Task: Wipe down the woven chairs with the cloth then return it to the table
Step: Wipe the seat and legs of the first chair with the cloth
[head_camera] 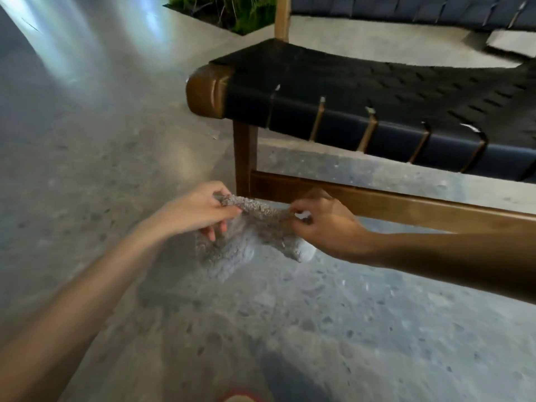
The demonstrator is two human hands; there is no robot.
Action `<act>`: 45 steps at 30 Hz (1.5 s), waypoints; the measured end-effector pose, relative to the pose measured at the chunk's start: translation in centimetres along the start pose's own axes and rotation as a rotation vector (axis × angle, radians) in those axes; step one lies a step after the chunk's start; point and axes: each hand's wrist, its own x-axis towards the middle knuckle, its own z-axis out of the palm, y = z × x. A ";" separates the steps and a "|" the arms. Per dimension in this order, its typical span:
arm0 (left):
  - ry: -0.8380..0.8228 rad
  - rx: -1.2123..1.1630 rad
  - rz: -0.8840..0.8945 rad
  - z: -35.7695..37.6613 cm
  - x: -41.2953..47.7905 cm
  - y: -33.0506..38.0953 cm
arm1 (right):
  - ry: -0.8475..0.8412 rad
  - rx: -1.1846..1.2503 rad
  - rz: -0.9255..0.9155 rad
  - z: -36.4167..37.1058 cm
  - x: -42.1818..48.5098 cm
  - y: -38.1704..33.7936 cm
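A person's left hand (pixel 200 211) and right hand (pixel 324 224) each pinch an upper corner of a grey terry cloth (pixel 258 224), which is stretched between them and hangs over the speckled floor (pixel 87 169), just in front of the wooden lower rail (pixel 406 206) of a black woven chair (pixel 377 82). The cloth seems to be being spread or refolded before wiping; the next move probably calls for lifting it far and right onto the strap seat, and no table is in view
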 end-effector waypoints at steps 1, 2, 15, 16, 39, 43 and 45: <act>0.011 -0.057 -0.004 -0.3 0.2 -0.3 | 0.036 -0.017 0.021 0.6 0.4 -0.5; 0.026 -0.102 -0.006 -0.7 0.5 -0.7 | 0.073 -0.024 0.041 1.1 0.9 -1.1; 0.464 -0.351 0.237 0.1 5.5 -3.7 | 0.593 0.288 0.158 3.4 6.0 -2.9; 0.503 -0.354 0.244 0.5 6.0 -3.8 | 0.632 0.346 0.187 3.6 6.3 -2.9; 0.428 -0.649 0.406 2.9 8.4 -1.8 | 0.423 0.712 0.051 5.6 9.0 -5.2; 0.524 -0.696 0.485 2.2 8.3 -0.7 | 0.586 0.564 0.079 6.4 9.3 -6.0; 0.513 -0.666 0.492 2.2 8.3 -0.8 | 0.622 0.317 0.196 7.1 9.2 -6.1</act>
